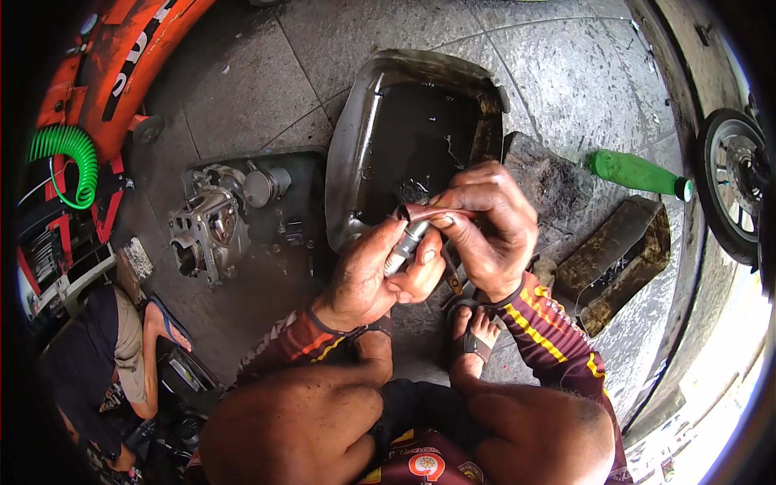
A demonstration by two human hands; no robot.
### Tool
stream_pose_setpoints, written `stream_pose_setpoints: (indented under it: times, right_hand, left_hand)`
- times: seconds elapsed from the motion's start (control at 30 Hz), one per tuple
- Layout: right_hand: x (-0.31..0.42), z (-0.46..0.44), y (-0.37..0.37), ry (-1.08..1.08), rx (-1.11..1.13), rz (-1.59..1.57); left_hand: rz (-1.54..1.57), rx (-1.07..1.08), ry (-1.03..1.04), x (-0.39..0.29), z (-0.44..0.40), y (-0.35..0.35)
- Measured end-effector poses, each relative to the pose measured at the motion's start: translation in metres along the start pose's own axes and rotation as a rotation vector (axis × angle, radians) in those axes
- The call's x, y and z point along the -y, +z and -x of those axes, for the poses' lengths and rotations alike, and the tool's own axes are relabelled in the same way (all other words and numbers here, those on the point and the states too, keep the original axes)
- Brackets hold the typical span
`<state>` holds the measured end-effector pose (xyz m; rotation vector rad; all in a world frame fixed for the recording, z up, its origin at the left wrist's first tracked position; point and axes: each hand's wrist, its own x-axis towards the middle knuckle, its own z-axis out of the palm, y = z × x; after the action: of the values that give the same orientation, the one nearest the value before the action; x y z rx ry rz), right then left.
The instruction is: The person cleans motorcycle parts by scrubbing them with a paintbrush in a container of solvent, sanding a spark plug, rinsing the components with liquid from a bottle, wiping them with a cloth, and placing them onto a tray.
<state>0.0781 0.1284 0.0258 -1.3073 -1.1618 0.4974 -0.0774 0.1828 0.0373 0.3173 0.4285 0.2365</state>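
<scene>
Shaft (410,243), gripped by the left fingers (426,257); right fingers (465,233) pinch a strip (423,212) by its tip. If grimy fingers slip, it could drop into the tray (346,153) beyond them.

Repair workshop; engine parts (212,226), grimy basin (346,166), motorcycle wheel (713,186)

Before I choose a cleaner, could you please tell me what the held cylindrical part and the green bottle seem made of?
Cylindrical part: probably metal, silvery and smooth, judging by its bright glints. Green bottle: likely plastic, smooth, given its evenly coloured, tapering body.
</scene>
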Motion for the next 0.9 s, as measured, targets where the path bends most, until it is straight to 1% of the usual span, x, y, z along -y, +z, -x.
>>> stream_pose_setpoints:
  times: [0.03,0.07,0.13,0.2,0.27,0.3,0.33,0.37,0.4,0.47,0.53,0.6,0.63,0.67,0.73,0.77,0.8,0.87,0.9]
  right_hand:
    - [-0.003,0.006,0.002,0.079,-0.007,-0.019]
    - [-0.007,0.010,0.004,0.075,-0.007,-0.021]
    - [-0.013,0.013,0.003,0.103,0.009,0.022]
    - [-0.012,0.010,0.000,0.040,-0.016,0.027]
    - [0.001,-0.003,-0.004,-0.026,0.003,-0.001]
    - [0.001,-0.003,-0.001,-0.068,0.026,-0.033]
    - [-0.002,-0.001,0.000,-0.045,0.053,-0.020]
    - [-0.005,0.006,0.000,0.042,0.046,-0.005]
    - [-0.008,0.011,0.001,0.128,0.044,0.003]
    - [-0.016,0.017,0.001,0.156,-0.016,0.022]
    - [-0.003,0.007,-0.004,0.093,-0.032,0.024]
    - [0.013,-0.004,-0.008,0.079,-0.018,-0.053]
    - [0.008,-0.003,-0.004,-0.023,0.011,-0.053]
    - [-0.001,0.002,-0.001,-0.047,0.035,-0.041]
    - [-0.009,0.012,-0.001,0.151,0.035,0.025]
    - [-0.014,0.016,0.000,0.163,-0.017,0.019]
    - [-0.012,0.013,-0.002,0.097,-0.036,0.032]
    - [0.002,0.002,-0.006,0.042,-0.036,-0.018]
    - [0.012,-0.003,-0.009,0.061,-0.012,-0.048]
  left_hand:
    - [0.039,0.017,-0.012,0.001,0.000,-0.001]
    - [0.080,0.032,-0.021,0.002,0.000,-0.003]
    - [0.068,0.021,-0.037,-0.002,0.002,-0.006]
    - [0.118,0.036,-0.024,-0.002,0.005,-0.005]
    - [0.127,0.061,-0.042,0.000,0.004,-0.005]
    - [0.160,0.095,-0.013,0.002,0.004,-0.002]
    - [0.189,0.132,0.013,0.001,0.004,0.000]
    - [0.215,0.126,-0.027,-0.006,0.004,0.002]
    - [0.183,0.106,-0.023,-0.009,0.004,0.002]
    - [0.188,0.140,-0.031,-0.008,0.006,0.001]
    - [0.180,0.104,-0.060,-0.005,0.005,0.000]
    - [0.160,0.092,-0.081,-0.004,0.002,0.002]
    - [0.168,0.102,-0.068,-0.002,0.004,0.003]
    - [0.175,0.110,-0.054,-0.002,0.005,0.004]
    - [0.184,0.094,-0.077,-0.008,0.005,0.005]
    - [0.178,0.107,-0.072,-0.008,0.005,0.006]
    - [0.175,0.117,-0.072,-0.007,0.007,0.006]
    - [0.168,0.085,-0.086,-0.002,0.009,0.002]
    - [0.179,0.072,-0.077,-0.001,0.008,-0.001]
